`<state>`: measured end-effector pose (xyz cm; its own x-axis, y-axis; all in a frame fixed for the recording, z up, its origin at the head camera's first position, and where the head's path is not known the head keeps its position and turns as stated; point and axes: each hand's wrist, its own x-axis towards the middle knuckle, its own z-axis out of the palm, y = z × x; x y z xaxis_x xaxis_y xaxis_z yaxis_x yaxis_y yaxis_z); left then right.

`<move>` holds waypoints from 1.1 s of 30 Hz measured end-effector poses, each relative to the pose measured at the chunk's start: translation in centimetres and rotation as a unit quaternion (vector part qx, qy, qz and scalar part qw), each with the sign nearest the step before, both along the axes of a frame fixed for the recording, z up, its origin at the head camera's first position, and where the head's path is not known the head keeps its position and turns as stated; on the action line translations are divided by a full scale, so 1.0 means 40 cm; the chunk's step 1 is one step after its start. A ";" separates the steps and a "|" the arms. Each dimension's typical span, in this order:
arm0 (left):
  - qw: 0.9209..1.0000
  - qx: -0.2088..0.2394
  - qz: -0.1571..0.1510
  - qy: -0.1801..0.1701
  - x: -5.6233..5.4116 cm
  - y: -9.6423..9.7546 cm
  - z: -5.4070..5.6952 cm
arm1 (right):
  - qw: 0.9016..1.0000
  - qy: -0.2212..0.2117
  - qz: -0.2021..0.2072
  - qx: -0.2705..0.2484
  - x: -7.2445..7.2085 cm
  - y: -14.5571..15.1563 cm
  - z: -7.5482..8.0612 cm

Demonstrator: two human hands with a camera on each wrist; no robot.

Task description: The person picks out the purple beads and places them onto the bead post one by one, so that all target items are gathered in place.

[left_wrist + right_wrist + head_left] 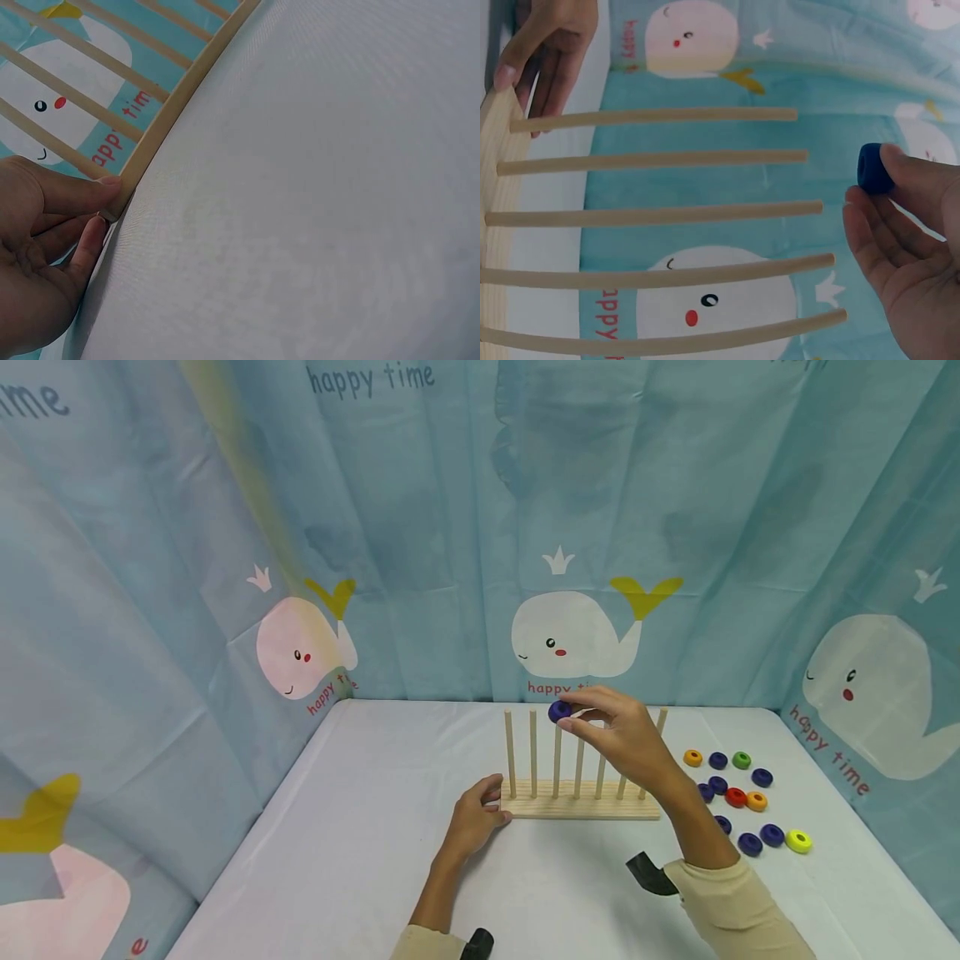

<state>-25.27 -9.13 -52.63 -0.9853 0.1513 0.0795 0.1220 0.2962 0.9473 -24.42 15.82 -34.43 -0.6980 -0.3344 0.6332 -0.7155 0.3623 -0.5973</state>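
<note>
A wooden peg rack (577,810) with a row of upright pegs stands on the table. My left hand (474,820) grips its left end, with the thumb (101,193) on the front edge of the base and other fingers around the end. Between thumb and fingertips, my right hand (626,735) pinches a dark blue bead (558,711). In the head view this bead overlaps the top of the third peg from the left. The right wrist view shows the blue bead (875,169) apart from the peg tips, its hole facing them. All visible pegs are bare.
Loose beads lie on the white table (360,827) to the right of the rack: several blue ones (750,844), two orange (693,757), a red (736,797), a green (742,760) and a yellow (798,841). A blue whale-print curtain (450,527) hangs behind and at both sides.
</note>
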 end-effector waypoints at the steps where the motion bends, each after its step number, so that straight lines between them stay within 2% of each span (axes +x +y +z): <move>1: 1.000 0.000 0.000 0.002 0.000 0.000 0.001 | 1.000 0.002 0.001 0.001 0.007 -0.007 0.008; 5: 1.000 -0.003 0.004 -0.001 0.002 -0.001 0.002 | 1.000 0.005 0.001 0.001 0.013 -0.026 0.017; 9: 1.000 -0.006 0.011 -0.005 0.001 0.000 0.002 | 1.000 0.013 -0.001 0.008 -0.013 -0.029 -0.003; 15: 1.000 -0.008 0.015 -0.008 0.001 0.003 0.002 | 0.999 0.033 -0.023 0.026 -0.020 -0.045 -0.003; 24: 1.000 -0.005 0.012 -0.007 0.001 0.003 0.003 | 0.998 0.050 -0.015 0.024 -0.035 -0.063 -0.009; 33: 1.000 -0.007 0.015 -0.008 0.003 0.005 0.000 | 0.999 0.040 -0.010 0.034 -0.050 -0.086 -0.020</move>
